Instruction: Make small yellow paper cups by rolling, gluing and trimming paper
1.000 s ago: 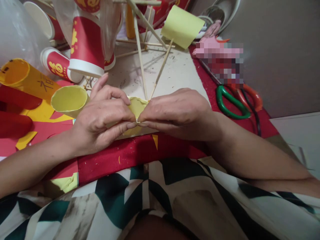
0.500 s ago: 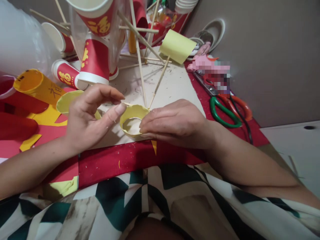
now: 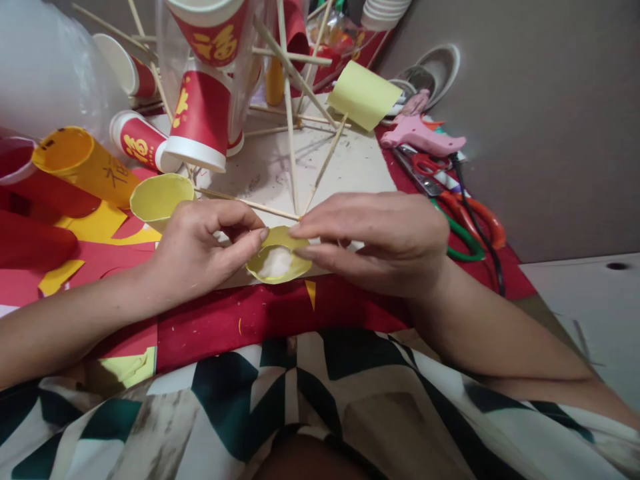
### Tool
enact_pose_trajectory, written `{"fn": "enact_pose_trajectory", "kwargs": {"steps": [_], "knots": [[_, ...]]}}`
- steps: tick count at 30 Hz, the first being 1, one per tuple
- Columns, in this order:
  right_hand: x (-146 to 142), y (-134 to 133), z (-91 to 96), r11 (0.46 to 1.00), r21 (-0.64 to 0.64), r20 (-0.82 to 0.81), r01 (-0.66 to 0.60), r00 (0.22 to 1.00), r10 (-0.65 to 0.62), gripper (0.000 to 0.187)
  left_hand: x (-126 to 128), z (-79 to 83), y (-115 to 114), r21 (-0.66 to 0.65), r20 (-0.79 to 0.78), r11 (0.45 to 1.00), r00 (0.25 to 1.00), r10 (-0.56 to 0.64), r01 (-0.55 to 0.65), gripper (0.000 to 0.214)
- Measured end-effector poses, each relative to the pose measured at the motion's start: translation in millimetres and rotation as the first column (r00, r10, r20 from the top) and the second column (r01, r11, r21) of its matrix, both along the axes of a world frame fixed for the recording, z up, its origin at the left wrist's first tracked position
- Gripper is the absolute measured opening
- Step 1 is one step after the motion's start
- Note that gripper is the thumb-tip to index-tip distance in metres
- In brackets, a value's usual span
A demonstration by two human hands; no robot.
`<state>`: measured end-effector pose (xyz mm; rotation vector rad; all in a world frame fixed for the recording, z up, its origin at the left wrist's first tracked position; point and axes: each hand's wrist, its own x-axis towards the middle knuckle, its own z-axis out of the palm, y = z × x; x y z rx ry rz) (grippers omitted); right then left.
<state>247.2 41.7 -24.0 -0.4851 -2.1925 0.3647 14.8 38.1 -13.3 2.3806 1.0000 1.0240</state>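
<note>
Over the table edge, left hand (image 3: 200,250) and right hand (image 3: 380,240), palms down, pinch yellow paper ring (image 3: 278,262); fingertips clamped on its rim.

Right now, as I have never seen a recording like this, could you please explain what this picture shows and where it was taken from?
There is no machine here: these are a person's two bare hands, filmed by a camera worn on the head that looks forward and down, so the arms enter from the bottom. The left hand and the right hand both pinch a small yellow paper ring at the near edge of a white board. Around it are red paper cups, a yellow paper tube, thin wooden sticks, a pink glue gun and scissors at the right. The patterned cloth below is the person's own clothing.
</note>
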Motion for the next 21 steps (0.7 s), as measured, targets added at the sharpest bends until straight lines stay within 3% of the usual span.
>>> {"fn": "enact_pose_trajectory", "kwargs": {"steps": [2,5,8,13,17,21], "knots": [[-2.0,-0.5,-0.5,0.993,0.013,-0.028,0.115,0.993,-0.115,0.008,1.5,1.0,-1.0,0.045,-0.017,0.999,1.0,-0.012,0.012,0.014],[-3.9,-1.9,0.0,0.98,0.008,0.11,0.197,0.974,-0.197,0.014,3.4,2.5,-3.6,0.107,-0.069,0.994,0.998,-0.015,0.022,0.013],[-4.6,-4.9,3.1,0.978,0.001,0.258,0.211,0.944,-0.204,0.018,5.2,3.9,-7.4,0.166,-0.138,0.986,0.99,-0.005,0.028,0.013],[-4.7,-10.1,8.4,0.975,0.042,0.372,0.217,0.903,-0.217,0.023,8.7,4.9,-10.6,0.193,-0.208,0.98,0.978,-0.009,0.05,0.015],[-1.7,-8.3,10.2,0.966,0.039,0.254,0.255,0.933,-0.256,0.02,7.8,4.8,-7.2,0.029,0.048,0.998,0.997,-0.055,0.053,0.003],[2.3,-1.7,12.3,0.957,-0.029,0.043,0.289,0.957,-0.287,0.016,1.5,-3.4,1.2,-0.163,0.265,0.979,0.961,-0.073,0.12,0.023]]}}
